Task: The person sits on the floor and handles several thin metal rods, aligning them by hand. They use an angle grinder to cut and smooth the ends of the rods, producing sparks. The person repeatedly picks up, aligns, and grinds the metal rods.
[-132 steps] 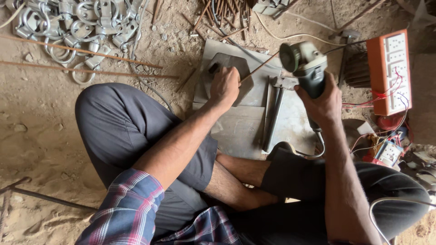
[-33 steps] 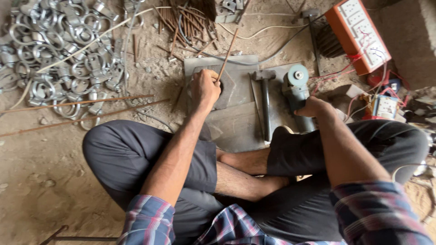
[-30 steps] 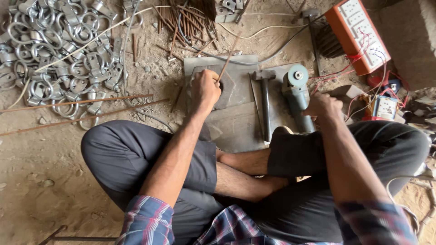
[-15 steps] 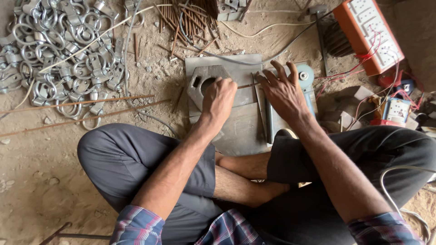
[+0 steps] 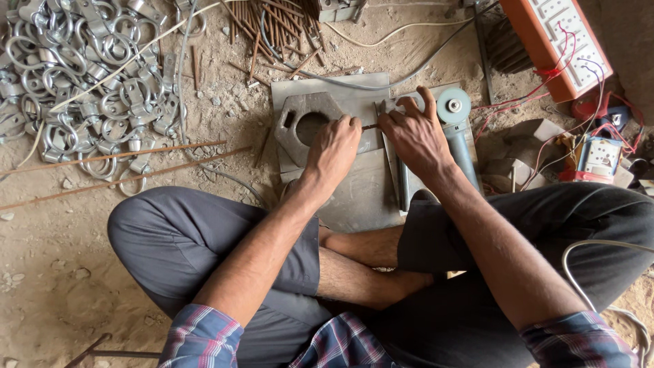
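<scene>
With the left hand (image 5: 334,146) pinched on a short rod (image 5: 371,126) at 3 o'clock of the jig (image 5: 306,123) and the right hand (image 5: 415,133) closed on its other end, a slip could nick fingers against the grinder (image 5: 455,129) disc; the rod's grip points are hidden.

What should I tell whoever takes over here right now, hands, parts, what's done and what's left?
Left hand: fingertips pinch a short thin rod at the edge of the holed metal jig.
Right hand: rests on the flat bars by the angle grinder, fingers at the rod's other end.
Done: grinder lies on the steel plate; bent rings piled far left.
Left: long rods lie unbent at the top.
</scene>
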